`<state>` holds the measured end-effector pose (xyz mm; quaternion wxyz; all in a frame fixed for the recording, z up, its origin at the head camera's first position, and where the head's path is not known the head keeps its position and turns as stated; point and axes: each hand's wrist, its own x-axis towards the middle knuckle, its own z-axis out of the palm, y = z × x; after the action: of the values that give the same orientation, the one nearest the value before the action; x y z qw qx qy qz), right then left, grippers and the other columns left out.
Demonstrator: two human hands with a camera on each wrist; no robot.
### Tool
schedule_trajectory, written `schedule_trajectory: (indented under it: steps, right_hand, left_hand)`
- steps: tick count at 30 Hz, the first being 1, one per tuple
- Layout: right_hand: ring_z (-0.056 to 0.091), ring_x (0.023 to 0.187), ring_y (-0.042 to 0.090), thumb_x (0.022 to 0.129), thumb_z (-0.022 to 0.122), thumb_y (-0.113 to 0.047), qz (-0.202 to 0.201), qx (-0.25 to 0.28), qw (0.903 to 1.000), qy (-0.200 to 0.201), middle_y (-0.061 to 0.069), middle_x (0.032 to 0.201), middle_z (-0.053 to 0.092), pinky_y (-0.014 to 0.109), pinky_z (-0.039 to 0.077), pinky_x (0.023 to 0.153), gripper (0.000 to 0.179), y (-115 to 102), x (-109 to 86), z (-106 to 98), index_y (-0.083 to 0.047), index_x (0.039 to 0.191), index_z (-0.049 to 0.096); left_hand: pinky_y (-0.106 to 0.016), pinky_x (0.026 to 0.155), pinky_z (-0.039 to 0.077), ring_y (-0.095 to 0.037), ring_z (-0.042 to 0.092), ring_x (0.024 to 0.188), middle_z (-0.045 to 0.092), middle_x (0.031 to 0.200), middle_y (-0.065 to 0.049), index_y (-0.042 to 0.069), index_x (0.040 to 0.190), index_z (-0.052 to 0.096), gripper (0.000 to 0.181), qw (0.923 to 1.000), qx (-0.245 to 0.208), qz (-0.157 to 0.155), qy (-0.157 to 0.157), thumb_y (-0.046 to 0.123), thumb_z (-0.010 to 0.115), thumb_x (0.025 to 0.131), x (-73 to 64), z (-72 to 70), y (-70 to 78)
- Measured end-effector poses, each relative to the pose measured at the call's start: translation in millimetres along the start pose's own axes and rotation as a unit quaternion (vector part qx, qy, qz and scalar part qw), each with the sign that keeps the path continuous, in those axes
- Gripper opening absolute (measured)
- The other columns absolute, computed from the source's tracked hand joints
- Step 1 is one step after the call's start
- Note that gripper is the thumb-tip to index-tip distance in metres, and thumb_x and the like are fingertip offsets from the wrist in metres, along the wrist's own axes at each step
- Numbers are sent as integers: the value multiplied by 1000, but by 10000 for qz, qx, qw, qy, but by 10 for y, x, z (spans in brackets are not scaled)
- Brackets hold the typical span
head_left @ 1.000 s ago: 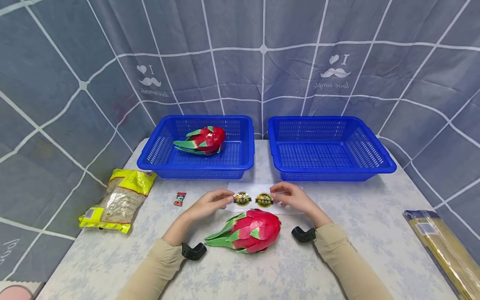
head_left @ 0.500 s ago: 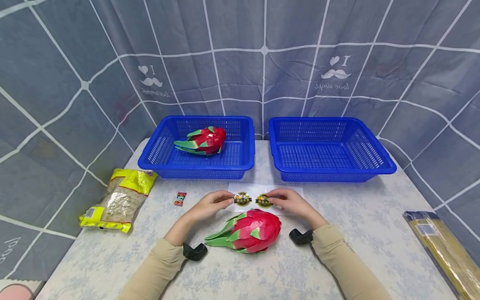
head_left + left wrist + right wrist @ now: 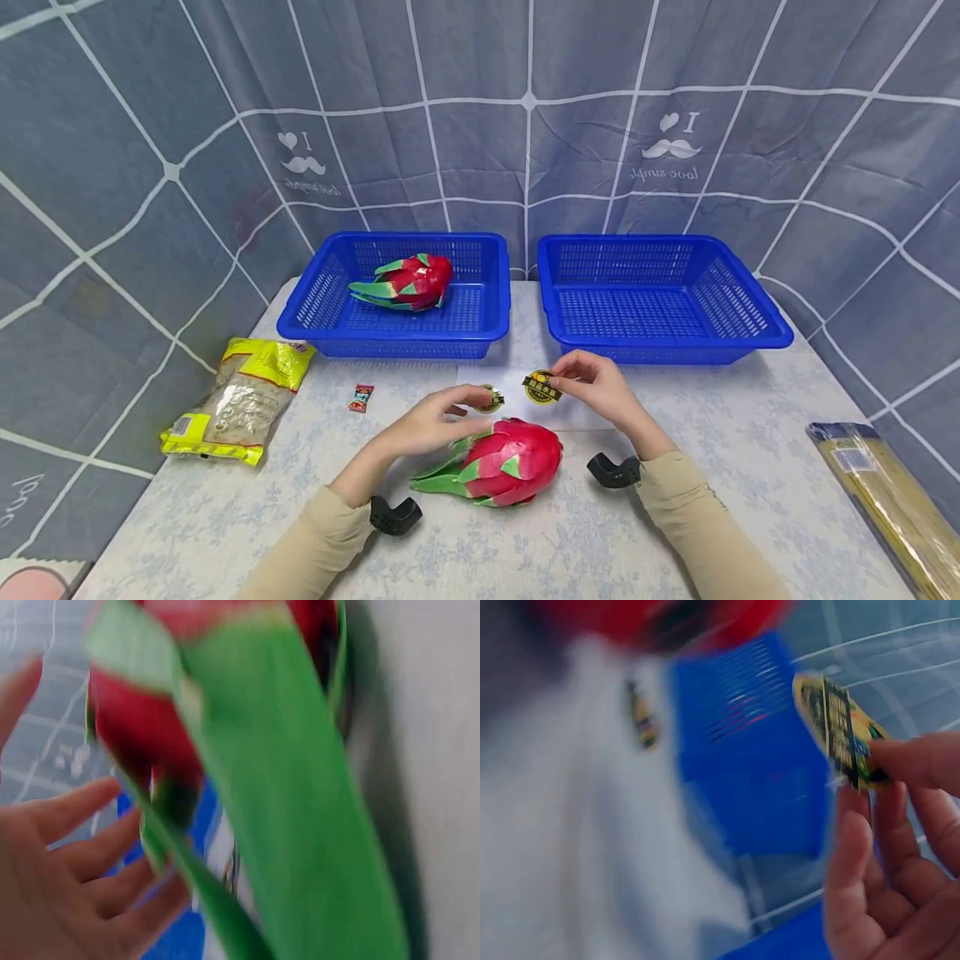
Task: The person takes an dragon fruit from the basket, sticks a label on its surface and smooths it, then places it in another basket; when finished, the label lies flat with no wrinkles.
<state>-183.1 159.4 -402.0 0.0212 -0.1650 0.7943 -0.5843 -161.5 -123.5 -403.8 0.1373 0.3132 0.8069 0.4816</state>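
In the head view my right hand (image 3: 596, 396) pinches a round black-and-gold sticker (image 3: 540, 388) between thumb and fingertips, raised off the white sheet (image 3: 566, 417). The right wrist view shows the same sticker (image 3: 829, 724) standing out edgeward from the fingertips. A second sticker (image 3: 492, 400) lies on the sheet, partly covered by the fingers of my left hand (image 3: 431, 421). That hand is over the leafy end of a red dragon fruit (image 3: 517, 462) lying on the table. In the left wrist view its fingers (image 3: 86, 806) spread loosely beside the fruit's green leaves (image 3: 285, 780), holding nothing.
Behind the sheet stand two blue baskets; the left basket (image 3: 397, 346) contains another dragon fruit (image 3: 420, 279), the right basket (image 3: 660, 350) stands beside it. A yellow-ended bag (image 3: 243, 400) and a small candy packet (image 3: 360, 397) lie left. A long wrapped package (image 3: 885, 492) lies right.
My right hand has taken hold of the right-hand sticker and lifted it off the sheet, up and to the right. My left hand has shifted right and nearer, over the dragon fruit's leaves.
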Motion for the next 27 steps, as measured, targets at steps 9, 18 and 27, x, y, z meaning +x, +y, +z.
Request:
schedule_trajectory:
  steps: [9,18,27]
  right_hand:
    - [60,81,13,81,66,0,333,1094,9893,-903,7,93,58,26,52,72,35,-306,-96,-61,5,113,52]
    - [59,78,14,78,71,1,124,1126,9821,-1503,9,92,58,25,50,70,38,-296,-131,59,6,111,52]
    - [61,76,16,77,72,4,-202,765,9855,-1499,13,90,59,26,52,67,39,-283,-152,150,10,110,52]
  left_hand:
    - [-27,85,48,-12,52,112,54,127,2,13,144,37,91,9957,437,-345,-741,42,80,69,-37,195,140]
    - [-46,99,38,-23,41,126,47,138,-4,11,143,39,106,9863,1555,486,256,40,90,55,-44,151,168]
    - [-44,97,40,-20,44,123,47,136,-4,16,143,38,105,9829,1673,716,272,38,90,55,-34,150,141]
